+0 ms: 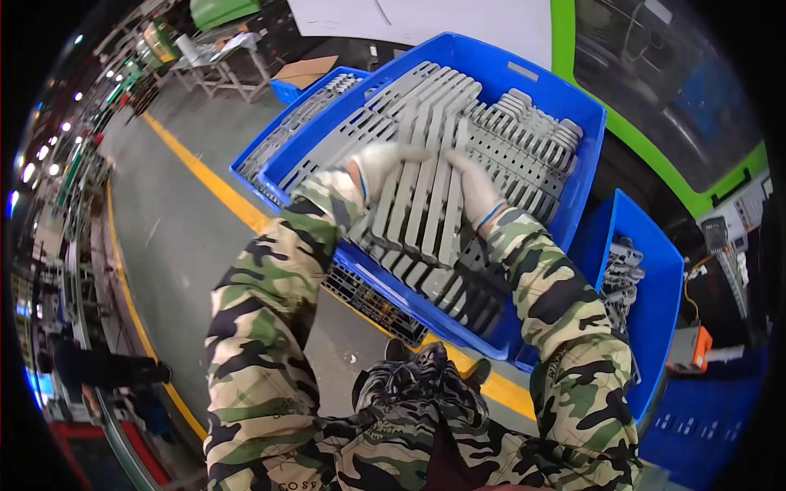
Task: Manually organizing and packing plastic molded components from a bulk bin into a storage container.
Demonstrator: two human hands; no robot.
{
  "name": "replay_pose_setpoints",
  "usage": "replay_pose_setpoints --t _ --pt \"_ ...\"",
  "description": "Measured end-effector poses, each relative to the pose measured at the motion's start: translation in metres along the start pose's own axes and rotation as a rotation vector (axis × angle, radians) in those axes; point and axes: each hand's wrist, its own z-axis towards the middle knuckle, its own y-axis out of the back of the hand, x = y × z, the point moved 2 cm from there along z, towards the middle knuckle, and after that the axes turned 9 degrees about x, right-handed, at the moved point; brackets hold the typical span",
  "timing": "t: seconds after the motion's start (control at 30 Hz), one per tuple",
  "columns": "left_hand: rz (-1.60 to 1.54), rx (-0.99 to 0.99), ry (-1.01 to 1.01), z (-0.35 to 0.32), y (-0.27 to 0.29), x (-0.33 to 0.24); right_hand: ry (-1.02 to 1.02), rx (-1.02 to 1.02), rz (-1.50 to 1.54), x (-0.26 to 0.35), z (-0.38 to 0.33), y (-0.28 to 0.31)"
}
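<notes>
Gripping grey slats [426, 204] over blue crate [524, 90].

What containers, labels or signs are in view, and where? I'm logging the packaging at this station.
Big blue crate: centre, rectangular, full of grey slatted parts.
Second blue crate: behind-left, same parts.
Smaller blue bin: right, grey pieces.
Cardboard sheet: top, brown, flat.
Pale label: big crate's far wall, small rectangle.
</notes>
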Motion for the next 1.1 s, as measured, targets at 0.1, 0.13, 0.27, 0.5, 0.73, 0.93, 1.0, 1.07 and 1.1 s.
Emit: replay_pose_setpoints --t 0.1,0.13,0.27,0.5,0.73,0.93,1.0,1.07,1.1 --pt "-0.105 -0.004 0.013 0.012 0.001 0.020 -0.037 -0.123 -0.162 -0.009 0.004 0.021" --pt "0.062 -0.112 -0.021 0.008 0.003 0.019 -0.044 -0.118 -0.254 -0.011 0.001 0.019" --pt "0.849 -0.506 -0.126 0.006 0.010 0.011 -0.199 -0.233 -0.186 -0.004 -0.018 0.012" --pt "0.901 -0.481 -0.069 -0.009 -0.013 -0.017 -0.033 -0.158 -0.150 0.004 -0.019 -0.013" --pt "0.354 -0.180 -0.650 -0.053 -0.022 -0.043 0.350 -0.129 -0.567 0.039 -0.033 -0.063" --pt "0.502 -0.037 -0.507 -0.055 -0.005 -0.014 0.339 -0.036 -0.636 0.026 -0.032 -0.040" --pt "0.337 0.005 -0.457 -0.046 -0.012 -0.020 0.326 -0.122 -0.698 0.035 -0.029 -0.035" --pt "0.360 0.034 -0.478 -0.036 -0.013 -0.036 0.301 -0.222 -0.773 0.049 -0.030 -0.042" --pt "0.388 0.033 -0.510 -0.033 -0.016 -0.043 0.449 -0.203 -0.652 0.057 -0.029 -0.053"
